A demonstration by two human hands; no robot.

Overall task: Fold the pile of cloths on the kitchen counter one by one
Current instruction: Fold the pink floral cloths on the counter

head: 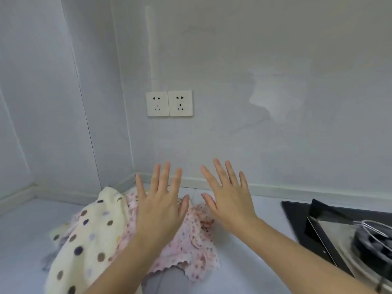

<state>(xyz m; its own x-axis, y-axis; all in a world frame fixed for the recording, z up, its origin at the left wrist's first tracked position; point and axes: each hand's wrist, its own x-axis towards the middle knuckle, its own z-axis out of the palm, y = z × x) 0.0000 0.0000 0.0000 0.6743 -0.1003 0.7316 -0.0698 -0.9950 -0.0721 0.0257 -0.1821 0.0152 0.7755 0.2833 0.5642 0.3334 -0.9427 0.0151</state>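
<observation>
**Both grips spread flat over a heap of unfolded cloths**

Nearest, two bare forearms reach in from the bottom edge over a pale, smooth table point(244, 264). Under and to the left of the left grip point(161, 209) lies the pile of cloths, loose and rumpled. A thick, fuzzy cream cloth point(84, 240) with brown and lilac dots lies left of that grip. A thin pink cloth point(191, 249) with small specks and a scalloped edge spreads beneath it and towards the right grip point(231, 204). A plain grey cloth point(165, 281) pokes out below the pink one.

Both grips are wide apart in the fingers, straight and splayed, backs up, holding nothing. The left one overlaps the pink cloth; whether its palm touches the fabric cannot be told. The right one is just beside the pile's right edge.

Well to the right of the right grip sits a glossy black hob point(297, 221) with a blurred, round dark burner point(371, 240) under wire supports.

Beyond the fingertips a pale raised strip point(275, 187) edges the table, and above it two white square sockets point(169, 103) sit side by side on the matt wall point(254, 81).
</observation>
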